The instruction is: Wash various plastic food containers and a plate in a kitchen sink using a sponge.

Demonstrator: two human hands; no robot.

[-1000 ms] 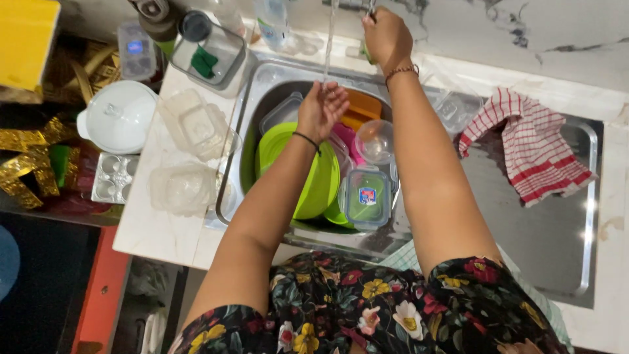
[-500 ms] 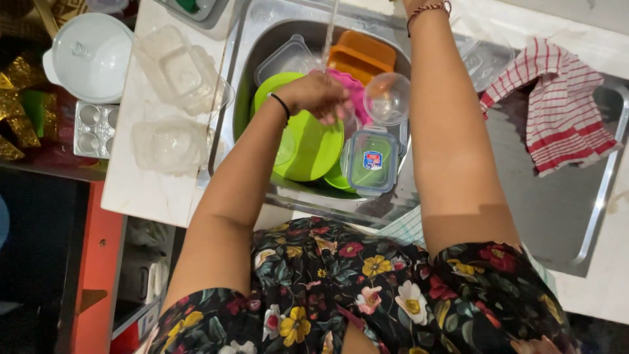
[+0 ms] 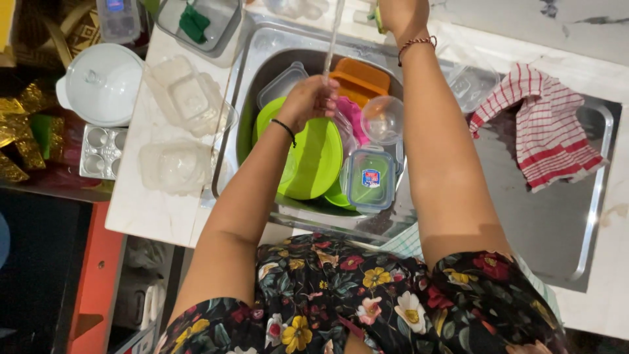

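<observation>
Gold-coloured wrapping [image 3: 16, 141] lies at the far left edge, off the surface. Next to it stands a white lidded pot [image 3: 101, 84], with a small metal mould tray [image 3: 103, 151] just nearer. On the pale surface [image 3: 141, 210] to their right sit clear plastic containers: an open one [image 3: 187, 98] farther off and a closed one [image 3: 173, 167] nearer. At the far side, a clear tub holds a green cloth [image 3: 192, 23].

Right of these lies the steel sink [image 3: 246, 52], crowded with dishes. A bright green plate [image 3: 314, 160] leans in its near left part, a clear box [image 3: 280, 84] behind it, an orange container [image 3: 360, 77] farther back. The left hand [image 3: 313, 98] is curled loosely under a thin stream of water [image 3: 332, 36], fingers bent inward and resting just above the green plate; I cannot tell whether it grips anything. A black band circles that wrist. Just right of the hand lie a pink item [image 3: 354, 118], a clear round bowl [image 3: 382, 118] and, nearer, a clear lidded box with a blue rim [image 3: 369, 180].

The right hand [image 3: 400, 13] reaches to the far edge of the sink, closed around the tap area and partly cut off by the frame, so its grip is unclear; a red thread bracelet sits on the wrist. Farther right, a red-and-white checked towel [image 3: 547, 134] lies crumpled on the steel draining board [image 3: 524, 223].
</observation>
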